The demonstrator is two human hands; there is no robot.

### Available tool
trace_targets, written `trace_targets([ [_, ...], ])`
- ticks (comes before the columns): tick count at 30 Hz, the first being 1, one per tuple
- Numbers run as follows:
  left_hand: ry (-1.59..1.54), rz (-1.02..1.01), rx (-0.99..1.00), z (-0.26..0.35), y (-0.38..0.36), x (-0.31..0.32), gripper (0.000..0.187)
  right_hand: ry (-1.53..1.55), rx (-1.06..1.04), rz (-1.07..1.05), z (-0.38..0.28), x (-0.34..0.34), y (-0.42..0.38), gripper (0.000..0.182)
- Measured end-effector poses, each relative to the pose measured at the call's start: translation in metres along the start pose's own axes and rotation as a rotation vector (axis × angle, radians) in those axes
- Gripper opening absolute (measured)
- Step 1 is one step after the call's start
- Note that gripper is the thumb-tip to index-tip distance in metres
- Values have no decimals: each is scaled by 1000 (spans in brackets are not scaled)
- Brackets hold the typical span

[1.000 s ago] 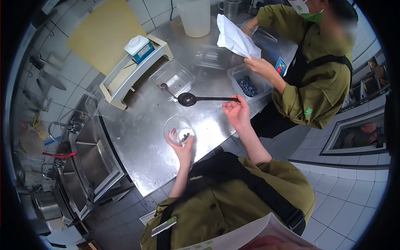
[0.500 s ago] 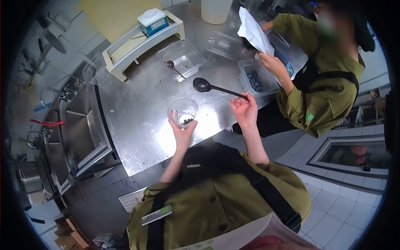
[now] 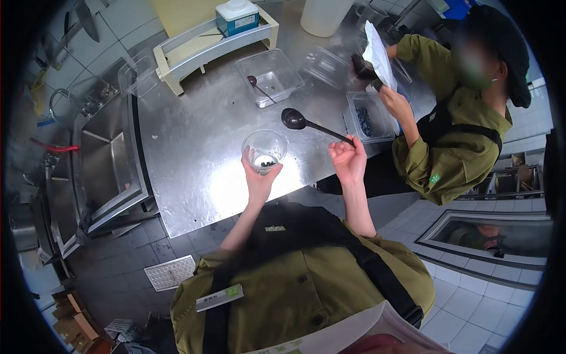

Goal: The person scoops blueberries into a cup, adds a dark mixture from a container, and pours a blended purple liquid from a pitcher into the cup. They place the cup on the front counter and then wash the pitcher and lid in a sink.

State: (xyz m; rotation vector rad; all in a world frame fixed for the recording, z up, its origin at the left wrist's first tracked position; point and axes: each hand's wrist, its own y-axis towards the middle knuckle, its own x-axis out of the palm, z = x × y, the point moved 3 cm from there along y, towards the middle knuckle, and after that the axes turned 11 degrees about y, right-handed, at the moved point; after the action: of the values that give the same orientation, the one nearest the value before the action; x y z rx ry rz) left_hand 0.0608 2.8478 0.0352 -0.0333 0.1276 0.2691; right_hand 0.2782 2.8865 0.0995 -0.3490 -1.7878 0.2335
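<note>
In the head view, grips a clear cup (image 3: pixel 264 146) with the left hand (image 3: pixel 259 182) curled around it, near the surface's (image 3: pixel 191 159) front edge. Clamps a black spoon (image 3: pixel 300 121) by its handle end in the right hand (image 3: pixel 350 162). Faces a clear tray (image 3: pixel 284 96) with a smaller spoon (image 3: pixel 252 80); has a berry tub (image 3: pixel 382 123) to the right.

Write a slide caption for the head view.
Left hand holds a cup, right hand a spoon, at a metal table.

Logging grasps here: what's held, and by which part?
The left grip holds a clear cup around its side; the right grip holds a dark long-handled spoon near the handle's end.
</note>
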Motion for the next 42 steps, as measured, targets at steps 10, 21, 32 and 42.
trace_targets([
  [10,-1,-36,19,-6,7,-7,89,-13,10,9,15,3,-5,18],
  [21,-38,-39,-7,0,10,-13,87,-3,-10,-1,22,4,-8,17],
  [32,37,-83,9,-10,16,-12,89,32,7,37,24,3,-6,19],
  [42,39,-103,-50,-8,15,-10,88,12,-5,57,23,-2,-7,19],
])
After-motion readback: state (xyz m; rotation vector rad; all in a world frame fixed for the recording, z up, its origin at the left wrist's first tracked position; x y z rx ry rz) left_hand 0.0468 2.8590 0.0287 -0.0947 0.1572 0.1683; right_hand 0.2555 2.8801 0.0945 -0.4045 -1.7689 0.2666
